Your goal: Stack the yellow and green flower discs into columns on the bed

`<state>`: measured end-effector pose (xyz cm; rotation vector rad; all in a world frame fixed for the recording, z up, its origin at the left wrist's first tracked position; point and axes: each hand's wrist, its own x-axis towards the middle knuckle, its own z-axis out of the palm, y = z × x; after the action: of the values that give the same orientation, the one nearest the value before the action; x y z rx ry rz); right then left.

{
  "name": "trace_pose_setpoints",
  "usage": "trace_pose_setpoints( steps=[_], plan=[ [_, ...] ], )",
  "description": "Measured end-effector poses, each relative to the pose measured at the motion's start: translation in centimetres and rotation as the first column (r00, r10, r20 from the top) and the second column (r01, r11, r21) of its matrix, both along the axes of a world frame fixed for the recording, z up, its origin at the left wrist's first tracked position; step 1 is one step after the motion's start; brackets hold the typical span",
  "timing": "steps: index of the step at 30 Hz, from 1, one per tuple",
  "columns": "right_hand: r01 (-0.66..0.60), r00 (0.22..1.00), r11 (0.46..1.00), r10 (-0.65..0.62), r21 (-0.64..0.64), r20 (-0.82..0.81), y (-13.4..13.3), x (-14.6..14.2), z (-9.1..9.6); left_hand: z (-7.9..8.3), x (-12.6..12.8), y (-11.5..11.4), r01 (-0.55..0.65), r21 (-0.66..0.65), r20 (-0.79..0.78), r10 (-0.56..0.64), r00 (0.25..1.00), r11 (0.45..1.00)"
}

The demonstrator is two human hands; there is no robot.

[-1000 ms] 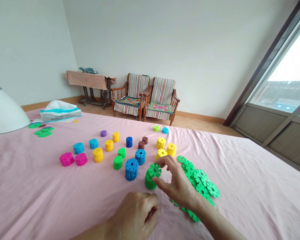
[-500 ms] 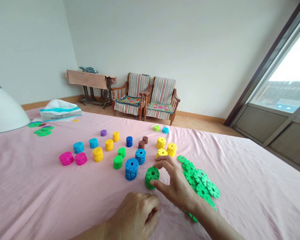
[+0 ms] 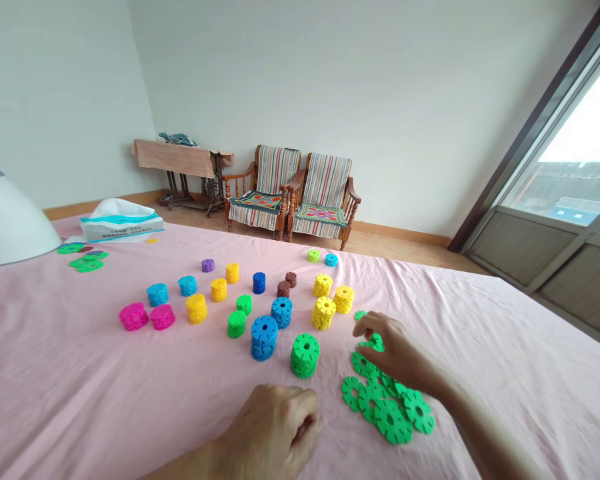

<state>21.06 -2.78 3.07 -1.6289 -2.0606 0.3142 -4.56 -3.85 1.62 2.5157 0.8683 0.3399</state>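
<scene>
My right hand (image 3: 393, 347) is over the far part of a pile of loose green notched discs (image 3: 393, 419), its fingers apart and bent, its fingertips close to the discs. No held piece shows in it. My left hand (image 3: 275, 430) rests as a loose fist on the pink cloth at the near edge, with nothing visible in it. Between the hands, a little farther away, stands an upright stack of green discs (image 3: 305, 356). To its left are two blue stacks, the nearer one (image 3: 264, 339) taller. Beyond it stand yellow stacks (image 3: 324, 313).
Smaller stacks in pink (image 3: 133, 317), light blue (image 3: 157, 295), orange-yellow (image 3: 197, 309), green (image 3: 237, 324) and brown (image 3: 283, 289) stand to the left and middle. A tissue box (image 3: 123, 223) and a white rounded object (image 3: 15, 223) sit at the far left, near loose discs (image 3: 87, 262).
My right hand has moved right, from the green stack to the loose green discs. The pile has spread nearer and to the left. My left hand has stayed in place.
</scene>
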Motion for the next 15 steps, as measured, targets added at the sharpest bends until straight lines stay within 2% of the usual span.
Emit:
trace_pose_setpoints(
  steps=[4,7,10,15],
  plan=[
    [-0.088,0.987,0.977,0.112,-0.193,0.114,-0.8,1.7,0.9,-0.2,0.0,0.0,-0.002,0.008,0.005,0.002,1.000,1.000],
    [-0.128,0.978,0.954,0.167,-0.272,0.127,-1.3,1.7,2.2,-0.3,-0.1,-0.1,-0.004,0.016,0.007,0.004,1.000,1.000],
    [-0.166,0.972,0.935,0.209,-0.314,0.109,-1.4,1.4,2.8,-0.2,-0.1,-0.2,0.006,0.011,0.015,-0.006,1.000,1.000],
    [-0.197,0.966,0.927,0.239,-0.320,0.099,-1.2,1.1,2.4,-0.1,-0.1,-0.2,-0.004,0.008,0.017,0.004,1.000,1.000]
  ],
)
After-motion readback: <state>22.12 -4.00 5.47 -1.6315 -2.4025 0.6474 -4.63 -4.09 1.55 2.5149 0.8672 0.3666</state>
